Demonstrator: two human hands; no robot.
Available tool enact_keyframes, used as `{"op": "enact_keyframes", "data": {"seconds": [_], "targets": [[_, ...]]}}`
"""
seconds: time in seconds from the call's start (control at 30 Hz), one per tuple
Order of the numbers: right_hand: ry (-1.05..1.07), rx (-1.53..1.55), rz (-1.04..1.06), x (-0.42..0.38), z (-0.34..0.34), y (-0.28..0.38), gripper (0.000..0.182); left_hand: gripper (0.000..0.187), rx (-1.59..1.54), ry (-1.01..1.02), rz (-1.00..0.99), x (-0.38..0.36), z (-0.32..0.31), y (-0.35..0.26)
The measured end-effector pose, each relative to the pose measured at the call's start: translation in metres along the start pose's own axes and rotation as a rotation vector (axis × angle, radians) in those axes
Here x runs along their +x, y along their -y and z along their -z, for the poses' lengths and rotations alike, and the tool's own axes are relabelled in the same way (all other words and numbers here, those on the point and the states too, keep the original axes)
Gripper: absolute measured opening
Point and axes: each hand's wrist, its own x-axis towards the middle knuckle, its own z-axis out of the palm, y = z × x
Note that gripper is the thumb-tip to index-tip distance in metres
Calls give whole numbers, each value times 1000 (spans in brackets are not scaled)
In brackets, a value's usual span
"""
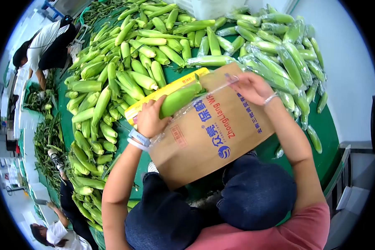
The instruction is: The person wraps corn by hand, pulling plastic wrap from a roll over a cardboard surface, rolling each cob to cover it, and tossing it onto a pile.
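Note:
An ear of corn in its green husk (pixel 181 99) lies on clear plastic film over a brown cardboard sheet (pixel 183 156) printed in blue and red. My left hand (pixel 151 117) is closed around the corn's near end. Clear cling film (pixel 216 88) stretches along the far part of the cardboard, and my right hand (pixel 251 88) pinches its right end. Behind the corn sits a long yellow box (pixel 171 87), partly covered by my left hand and the corn. The cardboard rests across my knees.
Unwrapped corn (pixel 129 83) is heaped at the left and back. Film-wrapped corn (pixel 285 62) is piled on the right. A white crate (pixel 210 9) stands at the back. Two other people, one person (pixel 46 43) bending, work at the left beside loose husks (pixel 50 146).

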Motion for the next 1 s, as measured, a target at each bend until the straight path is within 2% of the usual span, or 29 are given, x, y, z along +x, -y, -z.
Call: {"op": "enact_keyframes", "data": {"seconds": [0.07,0.13,0.17,0.2,0.23,0.3,0.33,0.37,0.4,0.43,0.47,0.5,0.53,0.57,0.63,0.7,0.73,0.77,0.8,0.83,0.9,0.93,0.97,1.0], "targets": [[210,-176,195,32,-43,-21,15,74,-76,12,-93,-7,-8,-19],[227,-943,536,57,-71,-88,16,71,-164,10,-109,-5,-12,-24],[232,-1443,647,59,-72,-108,18,68,-267,-6,-95,-6,-13,-26],[219,-1614,725,57,-68,-117,29,63,-192,-208,-195,-10,-13,-27],[210,-1610,737,54,-69,-117,29,55,-155,-356,-154,-20,-11,-32],[216,-1871,968,51,-69,-113,49,49,49,-645,-214,-58,-28,-14],[282,-1914,887,56,-64,-115,61,46,101,-508,-132,-78,-28,-19],[288,-1896,895,58,-65,-115,61,44,159,-362,-44,-94,-26,-23],[285,-1987,796,60,-67,-115,58,43,327,-360,28,-99,-32,-18],[300,-2079,694,62,-71,-114,56,29,378,-313,54,-98,-34,-7],[304,-2078,603,64,-75,-110,52,22,437,-162,40,-98,-35,9],[261,-2080,545,65,-75,-108,50,16,488,-14,21,-101,-34,20],[233,-2074,522,61,-73,-106,50,4,594,46,7,-111,-27,17],[201,-2071,496,56,-69,-104,50,3,609,117,54,-126,-17,15],[254,-2094,488,29,-61,-105,50,6,435,240,64,-154,19,6],[340,-2126,425,-8,-66,-109,50,16,-78,423,92,-168,56,3],[396,-2135,370,-30,-73,-111,50,24,-530,391,71,-171,65,1],[490,-2080,229,-50,-80,-111,51,24,-538,389,76,-169,72,-4],[577,-2017,87,-68,-85,-114,51,27,-711,467,32,-165,75,-10],[606,-1951,89,-79,-89,-120,50,30,-885,547,-15,-160,73,-15],[554,-1962,223,-71,-95,-125,45,32,-900,738,-22,-143,49,-38],[469,-2071,318,-58,-99,-128,42,32,-598,648,-166,-129,43,-43],[377,-2177,412,-39,-101,-132,39,32,-601,656,-176,-122,32,-50],[309,-2251,407,-14,-101,-134,33,35,-199,427,-197,-117,16,-58]]}}
